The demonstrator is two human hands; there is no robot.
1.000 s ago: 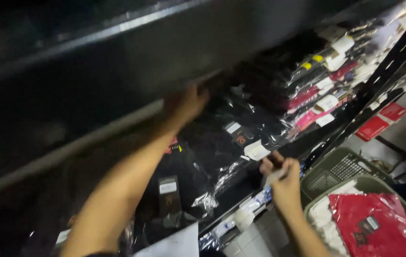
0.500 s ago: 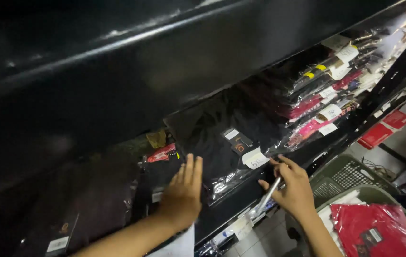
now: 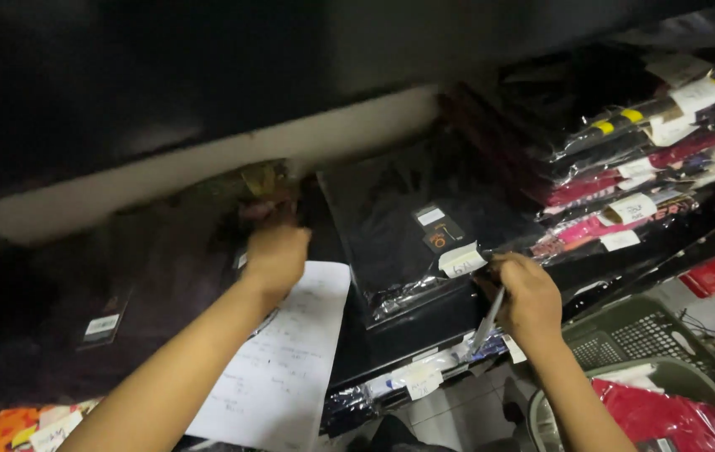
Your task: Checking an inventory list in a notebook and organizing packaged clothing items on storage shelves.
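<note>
Left hand (image 3: 274,255) reaches into dark bagged garments (image 3: 165,276) above a paper sheet (image 3: 290,360); grip hidden, cannot tell. Right hand (image 3: 529,297) pinches a pen (image 3: 486,322), fingers closed, beside the black bag (image 3: 412,234).

- A dark shelf (image 3: 424,322) carries clear-bagged folded garments.
- A black bagged garment (image 3: 408,226) lies flat at its front edge.
- Right of that garment stands a stack of bagged garments (image 3: 625,159).
- Left of it lies a handwritten paper sheet (image 3: 286,360).

the left hand (image 3: 274,255) blurs at the fingers, which reach into dark packets, so its grasp cannot be told; the right hand (image 3: 529,297) covers most of a pen (image 3: 486,322); the red packet (image 3: 667,418) and green basket (image 3: 625,331) run off the bottom right edge; shelf depths are lost in shadow
</note>
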